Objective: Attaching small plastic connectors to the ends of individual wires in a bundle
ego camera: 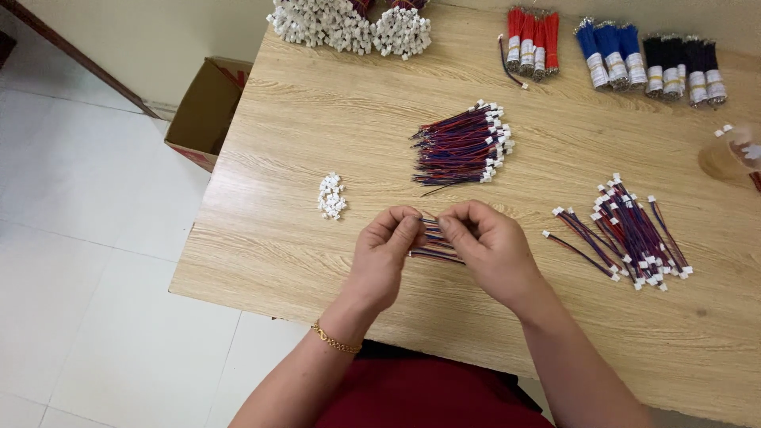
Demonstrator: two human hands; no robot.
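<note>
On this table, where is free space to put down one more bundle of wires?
Bare wood lies left of the small white connector pile, toward the table's left edge, and along the near edge below the loose wires. The far edge, by the tied wire bundles, is crowded.

Bare table [261, 238] left of hands; connector pile [331, 196], wire bundle [464, 147] ahead; loose wires [626, 234] right.

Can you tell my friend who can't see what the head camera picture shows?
Two hands, left hand and right hand, pinch a small bunch of red and blue wires over a wooden table. Nearby lie white connectors and wire bundles.
</note>
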